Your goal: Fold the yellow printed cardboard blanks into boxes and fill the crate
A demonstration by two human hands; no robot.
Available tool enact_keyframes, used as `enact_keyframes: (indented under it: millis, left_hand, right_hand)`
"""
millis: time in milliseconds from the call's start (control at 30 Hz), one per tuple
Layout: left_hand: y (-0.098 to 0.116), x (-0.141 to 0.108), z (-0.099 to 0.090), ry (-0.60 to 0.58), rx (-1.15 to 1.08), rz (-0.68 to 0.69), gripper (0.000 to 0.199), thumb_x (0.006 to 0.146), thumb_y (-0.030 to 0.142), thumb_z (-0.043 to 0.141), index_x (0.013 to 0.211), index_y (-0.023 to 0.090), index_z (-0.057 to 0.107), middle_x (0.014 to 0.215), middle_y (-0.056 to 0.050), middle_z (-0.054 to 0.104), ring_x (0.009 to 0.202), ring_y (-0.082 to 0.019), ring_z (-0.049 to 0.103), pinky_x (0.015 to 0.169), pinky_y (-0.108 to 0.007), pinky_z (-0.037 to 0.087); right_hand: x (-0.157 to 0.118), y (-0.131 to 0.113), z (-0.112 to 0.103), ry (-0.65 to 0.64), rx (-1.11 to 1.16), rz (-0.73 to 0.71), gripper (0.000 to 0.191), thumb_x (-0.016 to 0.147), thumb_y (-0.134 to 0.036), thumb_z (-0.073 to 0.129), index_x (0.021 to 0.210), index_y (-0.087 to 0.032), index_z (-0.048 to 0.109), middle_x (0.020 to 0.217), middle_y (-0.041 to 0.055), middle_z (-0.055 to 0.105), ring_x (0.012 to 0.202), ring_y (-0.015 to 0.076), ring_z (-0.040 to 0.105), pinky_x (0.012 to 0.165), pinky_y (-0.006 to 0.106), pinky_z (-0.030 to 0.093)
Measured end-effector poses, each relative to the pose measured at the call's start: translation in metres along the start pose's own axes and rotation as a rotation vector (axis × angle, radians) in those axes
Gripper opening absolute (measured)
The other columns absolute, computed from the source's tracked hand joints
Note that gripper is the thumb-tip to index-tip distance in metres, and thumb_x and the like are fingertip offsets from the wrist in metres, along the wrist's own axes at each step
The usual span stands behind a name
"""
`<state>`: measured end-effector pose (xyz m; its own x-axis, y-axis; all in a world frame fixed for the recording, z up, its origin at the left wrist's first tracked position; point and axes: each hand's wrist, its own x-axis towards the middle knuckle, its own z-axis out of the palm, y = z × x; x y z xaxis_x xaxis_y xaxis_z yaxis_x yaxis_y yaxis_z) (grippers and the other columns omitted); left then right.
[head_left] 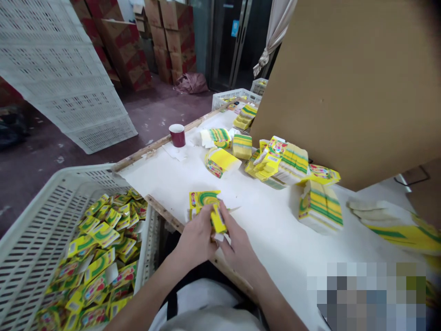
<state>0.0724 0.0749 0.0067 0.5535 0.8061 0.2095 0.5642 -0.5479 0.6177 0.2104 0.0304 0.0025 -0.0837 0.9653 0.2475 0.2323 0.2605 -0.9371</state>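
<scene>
Yellow printed card: one small carton, held above the white table near its close edge. Pinched from one side by the left hand and from the other by the right hand, fingers bent around it; contents, if any, cannot be told. Handling, as judged: very light, thin, springy, easily creased, a little slick on the printed face; best taken by the side edges, with the broad panels spared from pressure.

Surroundings: yellow cards, laid just beyond the left hand and partly hidden by it; slatted white crate, set to the left, heaped with small packets; maroon mug, stood near the far-left edge; banded stack, placed to the right. Obstruction: far-right reach is blocked by a large cardboard sheet
</scene>
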Motion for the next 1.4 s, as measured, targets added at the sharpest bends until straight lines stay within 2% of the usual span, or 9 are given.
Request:
enact_keyframes:
  millis: [100, 200, 367, 633, 833, 1033, 1133, 1267, 1400]
  left_hand:
    - [0.0, 0.0, 0.0, 0.105, 0.015, -0.011, 0.065, 0.064, 0.012, 0.056, 0.124, 0.016, 0.029, 0.122, -0.015, 0.044, 0.114, -0.028, 0.047, 0.091, -0.045, 0.044]
    - [-0.001, 0.0, -0.009, 0.198, 0.073, -0.018, 0.057, 0.067, 0.015, 0.059, 0.119, 0.018, 0.036, 0.115, -0.012, 0.05, 0.113, -0.029, 0.047, 0.093, -0.047, 0.041]
    - [-0.004, 0.0, -0.024, 0.134, 0.015, 0.024, 0.047, 0.072, 0.029, 0.062, 0.115, 0.023, 0.043, 0.107, -0.007, 0.057, 0.105, -0.024, 0.053, 0.09, -0.04, 0.044]
    - [-0.004, 0.001, -0.033, 0.012, -0.043, 0.016, 0.054, 0.067, 0.032, 0.068, 0.116, 0.023, 0.047, 0.109, -0.005, 0.059, 0.102, -0.021, 0.055, 0.088, -0.034, 0.045]
    - [-0.002, -0.001, -0.031, 0.09, -0.002, 0.035, 0.046, 0.071, 0.029, 0.065, 0.114, 0.022, 0.05, 0.105, -0.005, 0.06, 0.101, -0.021, 0.055, 0.088, -0.035, 0.045]
    - [-0.008, -0.007, -0.036, 0.077, -0.014, 0.027, 0.051, 0.067, 0.033, 0.069, 0.113, 0.024, 0.049, 0.106, -0.004, 0.061, 0.1, -0.021, 0.056, 0.087, -0.035, 0.045]
    - [-0.005, -0.007, -0.036, 0.076, -0.046, 0.034, 0.049, 0.069, 0.033, 0.067, 0.114, 0.024, 0.049, 0.107, -0.004, 0.061, 0.101, -0.021, 0.056, 0.088, -0.035, 0.045]
    - [0.0, -0.007, -0.034, 0.073, -0.09, 0.039, 0.05, 0.07, 0.034, 0.066, 0.116, 0.023, 0.048, 0.11, -0.005, 0.06, 0.103, -0.02, 0.055, 0.09, -0.034, 0.045]
    - [-0.003, -0.008, -0.034, 0.085, -0.047, -0.002, 0.049, 0.069, 0.031, 0.066, 0.114, 0.023, 0.05, 0.107, -0.005, 0.06, 0.101, -0.021, 0.056, 0.088, -0.035, 0.045]
  right_hand:
    - [0.002, -0.001, -0.004, 0.11, -0.091, -0.052, 0.05, 0.085, -0.014, 0.044, 0.133, -0.028, 0.042, 0.134, 0.0036, 0.048, 0.123, 0.0216, 0.046, 0.105, 0.041, 0.036]
    - [0.006, 0.004, -0.011, 0.278, -0.096, -0.041, 0.051, 0.085, -0.014, 0.044, 0.134, -0.029, 0.04, 0.136, 0.0029, 0.047, 0.124, 0.0219, 0.045, 0.103, 0.041, 0.039]
    - [0.009, 0.009, -0.02, 0.081, -0.274, -0.137, 0.05, 0.082, -0.011, 0.049, 0.129, -0.027, 0.048, 0.145, 0.0046, 0.031, 0.131, 0.0235, 0.033, 0.103, 0.039, 0.038]
    - [0.015, -0.005, -0.049, -0.185, -0.287, -0.077, 0.033, 0.074, -0.022, 0.066, 0.107, -0.024, 0.066, 0.131, 0.0112, 0.051, 0.125, 0.0267, 0.043, 0.099, 0.042, 0.04]
    - [0.015, -0.001, -0.03, 0.024, -0.213, 0.035, 0.034, 0.07, -0.022, 0.068, 0.103, -0.021, 0.068, 0.133, 0.0149, 0.049, 0.121, 0.0294, 0.048, 0.092, 0.042, 0.046]
    - [0.016, -0.008, -0.04, -0.179, -0.268, -0.034, 0.029, 0.072, -0.026, 0.067, 0.102, -0.023, 0.069, 0.129, 0.0131, 0.053, 0.12, 0.0276, 0.048, 0.096, 0.041, 0.042]
    - [0.015, -0.008, -0.043, -0.128, -0.252, -0.004, 0.031, 0.07, -0.027, 0.07, 0.101, -0.025, 0.069, 0.132, 0.0118, 0.05, 0.122, 0.0281, 0.047, 0.097, 0.041, 0.041]
    - [0.012, -0.003, -0.038, -0.129, -0.086, 0.027, 0.051, 0.074, -0.036, 0.066, 0.122, -0.025, 0.055, 0.141, 0.0122, 0.039, 0.13, 0.029, 0.035, 0.099, 0.042, 0.039]
    - [0.014, -0.001, -0.02, -0.072, -0.008, 0.051, 0.052, 0.077, -0.035, 0.063, 0.126, -0.024, 0.05, 0.135, 0.0123, 0.044, 0.128, 0.0271, 0.038, 0.094, 0.037, 0.045]
